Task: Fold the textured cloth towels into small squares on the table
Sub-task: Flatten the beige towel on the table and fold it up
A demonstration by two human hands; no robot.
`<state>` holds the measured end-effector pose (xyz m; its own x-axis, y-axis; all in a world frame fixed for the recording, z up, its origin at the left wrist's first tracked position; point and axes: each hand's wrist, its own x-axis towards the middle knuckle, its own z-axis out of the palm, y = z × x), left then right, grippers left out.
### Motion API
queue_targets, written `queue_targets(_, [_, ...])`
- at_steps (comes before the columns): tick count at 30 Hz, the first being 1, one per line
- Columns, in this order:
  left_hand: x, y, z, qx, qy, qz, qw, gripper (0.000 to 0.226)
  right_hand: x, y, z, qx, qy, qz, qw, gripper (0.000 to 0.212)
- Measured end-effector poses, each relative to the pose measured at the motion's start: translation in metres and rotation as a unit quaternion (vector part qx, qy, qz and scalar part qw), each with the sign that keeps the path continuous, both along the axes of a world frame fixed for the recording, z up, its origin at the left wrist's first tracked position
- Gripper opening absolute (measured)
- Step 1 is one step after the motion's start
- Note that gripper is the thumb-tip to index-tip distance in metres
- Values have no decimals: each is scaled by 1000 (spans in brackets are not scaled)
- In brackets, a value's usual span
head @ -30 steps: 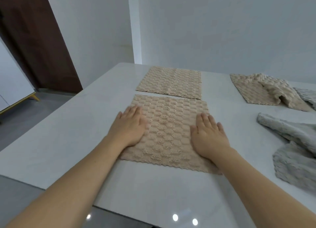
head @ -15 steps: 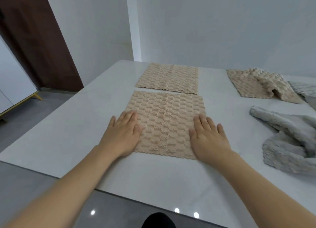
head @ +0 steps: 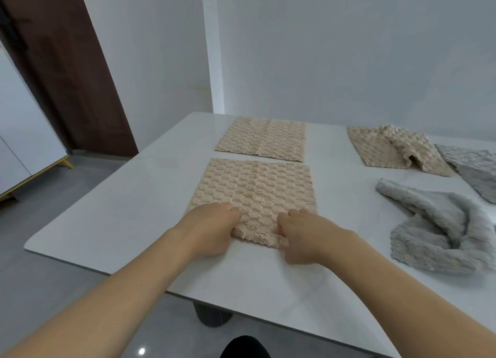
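A moment ago my palms lay flat on the beige towel, smoothing it. Now both have slid back to its near edge and curled: my left hand pinches the near left corner, my right hand the near right, and the hem between them is already puckered up off the table. I judge the smoothing done and the first fold about to begin. The towel lies spread in the middle of the table, just near of a second flat beige towel. It is close to square, edges parallel to the table's, its slightly longer run going near to far, so I'd carry this edge to the far one.
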<state>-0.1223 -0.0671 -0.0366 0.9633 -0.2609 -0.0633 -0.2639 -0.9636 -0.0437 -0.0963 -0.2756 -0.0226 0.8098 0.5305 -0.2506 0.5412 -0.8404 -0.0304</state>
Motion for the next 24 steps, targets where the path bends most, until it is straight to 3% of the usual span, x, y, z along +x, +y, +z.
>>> queue_targets(6, [-7, -9, 6, -47, 85, 1, 995, 12, -3, -18, 5, -19, 35, -21, 999, 34])
queue_targets(10, [0, -7, 18, -100, 146, 71, 982, 12, 8, -16, 15, 20, 95, -55, 994, 25])
queue_targets(16, [49, 3, 18, -142, -45, 78, 986, 29, 54, 6, 6, 180, 21, -104, 978, 41])
queue_targets(22, [127, 1, -13, -186, -82, 54, 978, 25, 112, 43, -22, 174, -38, -98, 979, 53])
queue_targets(24, [148, -4, -29, -172, -62, 75, 980, 39, 129, 51, -37, 160, -41, -103, 981, 56])
